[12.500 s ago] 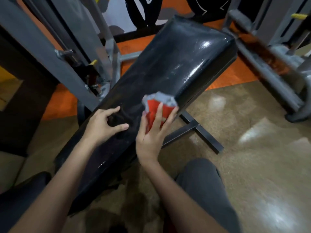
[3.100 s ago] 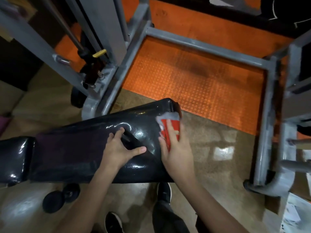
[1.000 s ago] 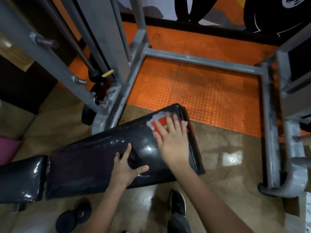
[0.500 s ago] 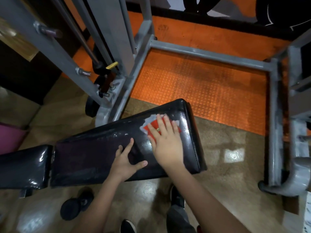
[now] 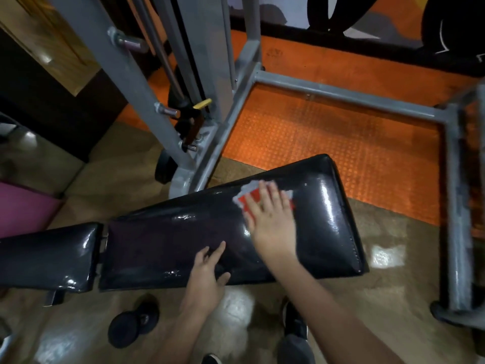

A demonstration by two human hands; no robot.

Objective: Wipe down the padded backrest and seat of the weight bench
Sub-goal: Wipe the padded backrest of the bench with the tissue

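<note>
Head view: your right hand presses flat, fingers straight, on the red and grey cloth, which has slid from the far end of the backrest back toward its middle over the last second. Your left hand stays spread on the near edge, steadying it. That end shines wet, so it looks covered; the seat, to the left, likely remains
</note>
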